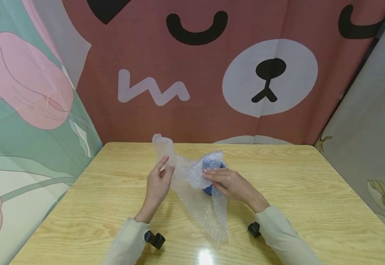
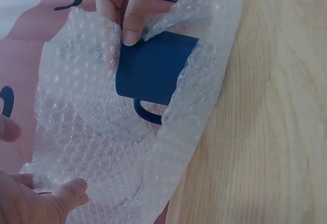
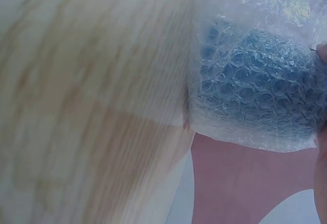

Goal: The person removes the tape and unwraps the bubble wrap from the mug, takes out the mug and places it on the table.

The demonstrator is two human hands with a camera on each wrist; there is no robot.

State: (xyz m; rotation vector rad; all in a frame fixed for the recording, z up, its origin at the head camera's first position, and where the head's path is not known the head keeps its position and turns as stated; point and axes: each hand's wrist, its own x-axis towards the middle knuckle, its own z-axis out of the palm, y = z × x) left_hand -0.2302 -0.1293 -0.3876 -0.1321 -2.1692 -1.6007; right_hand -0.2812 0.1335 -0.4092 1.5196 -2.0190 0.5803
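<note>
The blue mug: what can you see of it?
The mug looks dark blue, smooth and matt, with a looped handle. It lies partly wrapped in clear bubble wrap, some of its side and the handle left bare. The right hand grips it over the table; whether it rests there is unclear.

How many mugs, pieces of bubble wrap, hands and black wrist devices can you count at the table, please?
Blue mug: 1
Bubble wrap: 1 piece
Hands (left hand, right hand): 2
Black wrist devices: 2
Total: 6
</note>
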